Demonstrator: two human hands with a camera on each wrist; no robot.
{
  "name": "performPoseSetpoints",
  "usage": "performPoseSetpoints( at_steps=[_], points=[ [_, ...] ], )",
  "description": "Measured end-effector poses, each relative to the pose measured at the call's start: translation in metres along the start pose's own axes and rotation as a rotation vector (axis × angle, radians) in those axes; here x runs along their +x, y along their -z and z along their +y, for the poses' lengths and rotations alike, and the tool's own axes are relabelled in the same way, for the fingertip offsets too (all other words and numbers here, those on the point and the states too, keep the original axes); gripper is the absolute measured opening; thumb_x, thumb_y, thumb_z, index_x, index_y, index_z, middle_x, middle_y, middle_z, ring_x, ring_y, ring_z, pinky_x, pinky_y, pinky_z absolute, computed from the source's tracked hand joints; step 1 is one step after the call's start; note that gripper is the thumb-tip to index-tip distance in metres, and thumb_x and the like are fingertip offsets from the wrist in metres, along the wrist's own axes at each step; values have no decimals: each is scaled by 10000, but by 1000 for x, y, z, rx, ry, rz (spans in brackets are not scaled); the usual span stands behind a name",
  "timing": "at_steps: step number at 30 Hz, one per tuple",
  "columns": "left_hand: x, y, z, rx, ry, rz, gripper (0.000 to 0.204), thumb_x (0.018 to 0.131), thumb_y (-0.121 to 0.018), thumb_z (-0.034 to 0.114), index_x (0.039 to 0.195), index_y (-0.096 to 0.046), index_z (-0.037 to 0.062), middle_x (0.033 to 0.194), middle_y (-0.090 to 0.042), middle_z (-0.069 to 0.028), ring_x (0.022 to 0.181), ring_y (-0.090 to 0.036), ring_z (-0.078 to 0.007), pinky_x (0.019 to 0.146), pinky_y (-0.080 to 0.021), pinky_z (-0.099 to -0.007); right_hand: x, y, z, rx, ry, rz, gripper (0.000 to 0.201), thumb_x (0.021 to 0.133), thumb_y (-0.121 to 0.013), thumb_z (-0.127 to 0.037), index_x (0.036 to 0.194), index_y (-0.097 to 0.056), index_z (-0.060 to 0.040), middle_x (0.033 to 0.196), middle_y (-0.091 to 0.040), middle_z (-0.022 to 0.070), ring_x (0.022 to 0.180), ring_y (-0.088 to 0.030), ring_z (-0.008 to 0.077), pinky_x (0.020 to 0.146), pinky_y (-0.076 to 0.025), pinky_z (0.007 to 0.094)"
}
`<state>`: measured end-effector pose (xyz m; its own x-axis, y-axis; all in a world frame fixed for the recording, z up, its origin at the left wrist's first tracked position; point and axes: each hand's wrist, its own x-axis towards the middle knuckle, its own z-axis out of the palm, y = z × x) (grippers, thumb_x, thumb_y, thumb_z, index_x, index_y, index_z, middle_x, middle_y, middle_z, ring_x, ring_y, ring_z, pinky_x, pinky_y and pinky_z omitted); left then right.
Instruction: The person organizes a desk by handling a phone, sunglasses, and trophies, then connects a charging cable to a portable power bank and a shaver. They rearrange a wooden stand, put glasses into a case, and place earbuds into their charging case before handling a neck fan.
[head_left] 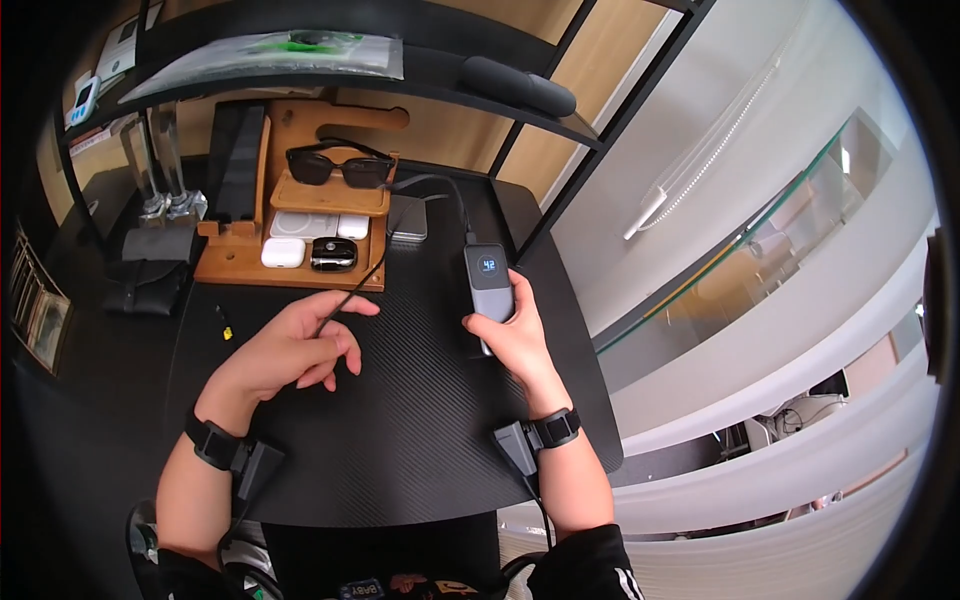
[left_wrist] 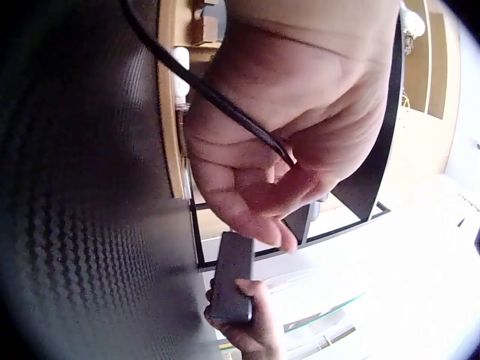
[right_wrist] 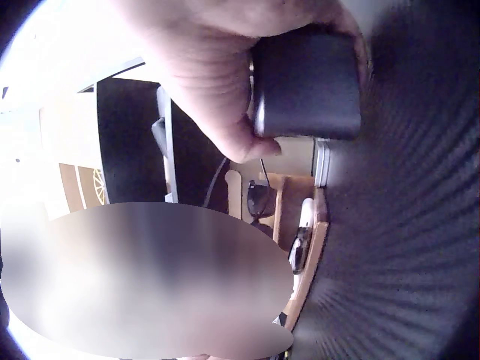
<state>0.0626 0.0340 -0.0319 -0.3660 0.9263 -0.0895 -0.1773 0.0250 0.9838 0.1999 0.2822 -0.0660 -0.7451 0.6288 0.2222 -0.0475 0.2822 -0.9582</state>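
Note:
My right hand (head_left: pixel 520 325) grips a grey power bank (head_left: pixel 489 262), thumb on one side and fingers round the other; its small display reads 42. A black cable (head_left: pixel 464 205) is plugged into its far end. In the right wrist view the power bank's dark near end (right_wrist: pixel 307 86) fills the palm. My left hand (head_left: pixel 290 345) pinches a thin black cable (head_left: pixel 372 272) between thumb and fingers, above the desk left of the power bank. The left wrist view shows this cable (left_wrist: pixel 225 105) crossing the palm, its end hidden in the fingers.
A wooden stand (head_left: pixel 215 265) at the back holds sunglasses (head_left: pixel 340 168), a white earbud case (head_left: pixel 283 252) and a black car key (head_left: pixel 333 254). Beside it lie a dark pouch (head_left: pixel 150 270) and a small yellow-tipped item (head_left: pixel 227 332). A black shelf (head_left: pixel 430 85) spans overhead.

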Motion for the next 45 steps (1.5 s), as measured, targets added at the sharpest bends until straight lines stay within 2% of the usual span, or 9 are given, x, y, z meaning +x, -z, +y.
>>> performPoseSetpoints(
  at_steps=[2,10,21,23,28,30,32,39,45],
  points=[
    [-4,-2,4,-16,-42,3,407,871,-438,-37,1273,-476,10,731,-619,-85,377,-385,-8,478,-451,-181,6,5,8,-175,-66,22,731,631,-727,-136,1281,-423,1,1081,-574,111,989,-563,200,868,-460,315],
    [-4,-3,-4,192,-44,-32,306,920,-536,89,1222,-528,46,655,-577,-5,552,-521,-20,501,-429,-173,16,8,-11,-675,-84,106,767,630,-706,-278,1292,-427,-7,1061,-636,204,969,-641,314,854,-498,370],
    [-3,-4,-10,434,-193,135,166,906,-570,72,1062,-590,18,648,-567,16,547,-514,-20,428,-374,-168,76,3,13,-757,-156,231,671,641,-708,-341,1176,-559,37,1037,-654,224,992,-640,321,884,-496,378],
    [-4,-6,-6,459,-166,162,180,901,-602,94,1058,-596,7,662,-617,-20,608,-581,-66,575,-437,-218,79,1,12,-774,-150,231,654,652,-700,-341,1168,-562,38,1033,-654,226,986,-641,328,882,-497,382],
    [-5,-4,-5,450,-146,176,197,903,-602,109,1069,-604,3,660,-621,-29,617,-597,-77,590,-448,-221,85,-1,9,-886,-102,233,622,697,-670,-351,1153,-554,56,1026,-650,246,980,-637,354,876,-498,399],
    [-4,-4,-7,443,-123,175,199,904,-600,112,1069,-605,0,658,-624,-33,616,-600,-77,589,-450,-220,89,2,8,-996,-126,116,630,733,-645,-362,1170,-522,76,1021,-644,263,979,-632,370,872,-500,414],
    [0,-1,-16,470,-200,220,148,900,-574,56,1028,-612,-6,660,-586,-5,557,-530,-31,442,-372,-183,90,2,4,-1062,-133,77,636,750,-629,-360,1187,-502,84,1013,-644,267,977,-633,370,870,-502,418],
    [1,-2,-13,427,-141,272,158,903,-574,75,1029,-607,-13,655,-593,-13,512,-516,-41,453,-390,-203,89,-3,5,-1212,-69,19,705,796,-573,-345,1346,-393,57,1069,-609,282,1004,-615,363,882,-499,417],
    [-6,-5,-10,554,43,13,257,909,-573,120,1133,-590,-5,728,-666,-69,508,-548,-77,490,-440,-229,92,5,2,-1205,-85,-103,745,795,-568,-342,1400,-341,31,1096,-599,277,1021,-605,361,894,-493,406]
  ],
)
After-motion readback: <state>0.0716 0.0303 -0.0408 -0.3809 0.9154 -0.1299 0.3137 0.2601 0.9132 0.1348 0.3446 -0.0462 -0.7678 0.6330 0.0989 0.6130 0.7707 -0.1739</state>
